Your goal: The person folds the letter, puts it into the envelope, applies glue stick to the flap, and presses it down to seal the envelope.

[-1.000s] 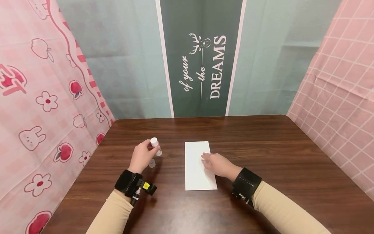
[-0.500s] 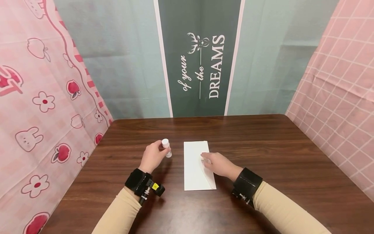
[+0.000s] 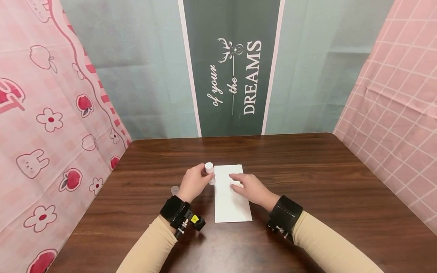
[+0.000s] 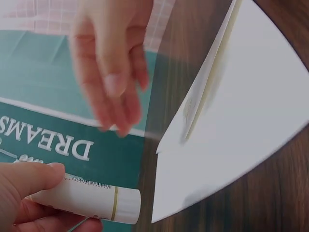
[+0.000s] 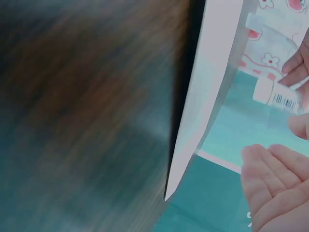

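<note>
My left hand (image 3: 195, 182) holds a white glue stick (image 3: 209, 167) between thumb and fingers, close to the left edge of a white envelope (image 3: 225, 204). In the left wrist view the glue stick (image 4: 89, 198) shows a thin gold band near one end. Its other end is hidden in the hand. The envelope's flap (image 4: 212, 72) is partly raised in that view. Over the envelope hovers my right hand (image 3: 254, 190), fingers extended and holding nothing; the right wrist view shows its palm side (image 5: 275, 188).
A small translucent cap (image 3: 175, 190) stands on the brown wooden table (image 3: 290, 163), left of the left wrist. Behind the table hangs a green curtain (image 3: 157, 76). Pink patterned cloths flank both sides. Each wrist wears a black strap with a camera.
My left hand has carried the glue stick rightward to the envelope's edge. My right hand has let go of the flap and lifted, its fingers now spread.
</note>
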A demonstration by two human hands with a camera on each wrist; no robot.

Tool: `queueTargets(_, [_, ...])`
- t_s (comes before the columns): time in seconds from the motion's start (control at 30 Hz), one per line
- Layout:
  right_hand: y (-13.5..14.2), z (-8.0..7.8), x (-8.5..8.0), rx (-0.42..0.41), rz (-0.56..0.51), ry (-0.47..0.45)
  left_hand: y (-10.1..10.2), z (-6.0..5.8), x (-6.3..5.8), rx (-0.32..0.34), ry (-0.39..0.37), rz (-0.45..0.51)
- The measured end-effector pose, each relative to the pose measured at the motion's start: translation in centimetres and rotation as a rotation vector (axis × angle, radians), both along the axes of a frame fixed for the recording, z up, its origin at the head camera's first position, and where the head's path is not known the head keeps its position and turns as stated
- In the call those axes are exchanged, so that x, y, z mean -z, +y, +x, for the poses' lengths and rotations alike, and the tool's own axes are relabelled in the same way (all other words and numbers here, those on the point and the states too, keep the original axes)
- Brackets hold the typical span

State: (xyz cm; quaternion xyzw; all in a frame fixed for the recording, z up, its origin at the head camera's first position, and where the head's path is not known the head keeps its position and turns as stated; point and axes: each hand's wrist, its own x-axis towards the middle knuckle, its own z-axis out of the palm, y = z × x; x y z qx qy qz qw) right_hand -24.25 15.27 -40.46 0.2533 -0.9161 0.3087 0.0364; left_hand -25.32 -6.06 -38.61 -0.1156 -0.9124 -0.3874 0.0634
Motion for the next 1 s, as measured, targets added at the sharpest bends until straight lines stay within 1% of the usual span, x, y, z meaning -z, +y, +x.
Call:
queueTargets(0.2, [-0.6,0.1,-0.3,-0.031,-0.081,0.066,1.5,0.5,0.1,0.045,-0.008,-0.008])
queueTargets(0.47, [-1.0,0.0,-0.1,-0.043,-0.146,0.084,2.9,1.0,0.2,0.097,0.017,0.013])
queueTargets(0.6, [-1.0,0.0,-0.1,-0.018,-0.173,0.056,3.3,1.1,0.2,0.099,0.005,0.046])
queueTargets(0.67, [-1.0,0.1,-0.3,0.007,-0.189,0.038,3.5,1.1,0.3,0.101,0.014,0.057])
queueTargets(0.87, [-1.0,0.2,-0.6,0.044,-0.211,0.045,3.8,1.2,0.3,0.116,0.039,0.100])
queueTargets(1.0, [-0.9,0.3,-0.7,0.068,-0.222,0.041,3.7,1.4,0.6,0.134,0.021,0.161])
